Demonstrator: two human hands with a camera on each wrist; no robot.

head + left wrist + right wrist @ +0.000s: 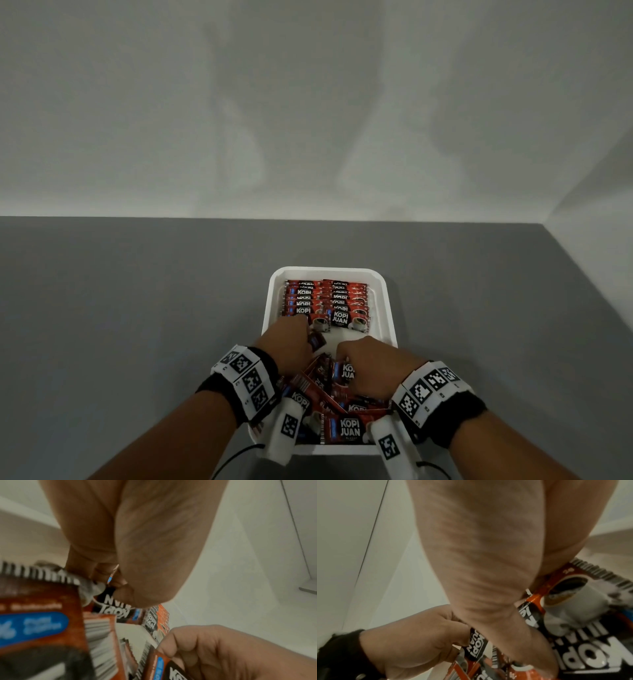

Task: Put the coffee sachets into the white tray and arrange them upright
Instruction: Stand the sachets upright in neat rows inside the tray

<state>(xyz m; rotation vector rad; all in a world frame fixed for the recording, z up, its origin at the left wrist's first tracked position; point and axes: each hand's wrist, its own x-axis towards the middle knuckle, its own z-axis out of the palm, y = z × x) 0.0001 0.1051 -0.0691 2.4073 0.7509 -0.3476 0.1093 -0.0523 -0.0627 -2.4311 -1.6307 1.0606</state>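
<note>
Grey tabletop (pixel 137 308) meets a pale wall (pixel 308 102); on it we see the white tray (pixel 388 301). At left, the left hand (pixel 287 346) pinches one coffee sachet (pixel 317 339) between thumb and curled fingers, just near of the upright rows (pixel 325 301) filling the tray's far end. At right, the right hand (pixel 368 368) curls its fingers on a sachet in the loose pile (pixel 342 411) at the tray's near end.

A bare recording setup rather than a lived-in room: a plain grey worktop (pixel 137 308) set into a corner of blank white walls (pixel 308 102), and black wristbands (pixel 239 383) carrying printed square marker tags on the person's wrists.
</note>
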